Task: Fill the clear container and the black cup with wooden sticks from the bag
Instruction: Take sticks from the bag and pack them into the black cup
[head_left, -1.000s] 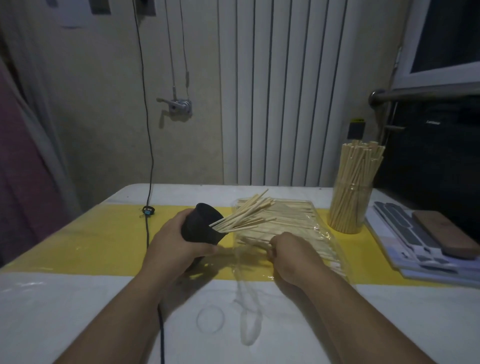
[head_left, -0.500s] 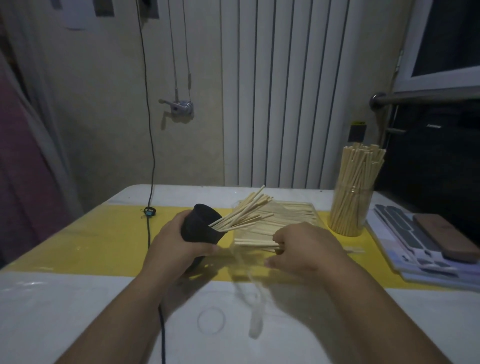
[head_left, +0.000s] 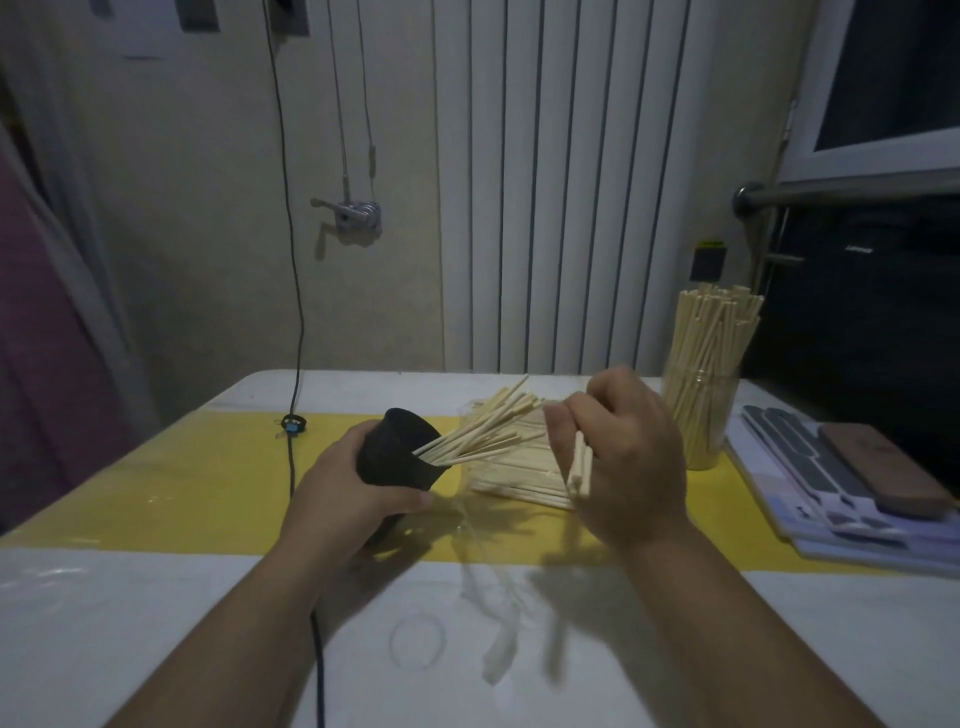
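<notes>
on the yellow strip (head_left: 182, 478), left of centre: black cup (head_left: 395, 452) held tilted, mouth turned toward the bag, likely so sticks slide in lengthwise.
left hand (head_left: 353, 499): wrapped round the cup's wall, steadying it as the target.
sticks in cup (head_left: 483, 428): fanned out past the rim, filling it only partly.
right hand (head_left: 628, 457): raised over the bag, fingers curled, pinching a few picked sticks (head_left: 579, 462) near upright, seemingly midway to the cup.
bag (head_left: 514, 478): clear plastic, lying flat between cup and container, plenty of sticks left inside, kept close for short reaches.
clear container (head_left: 701, 415): upright at far right, well apart from the hands, packed full - apparently finished.
</notes>
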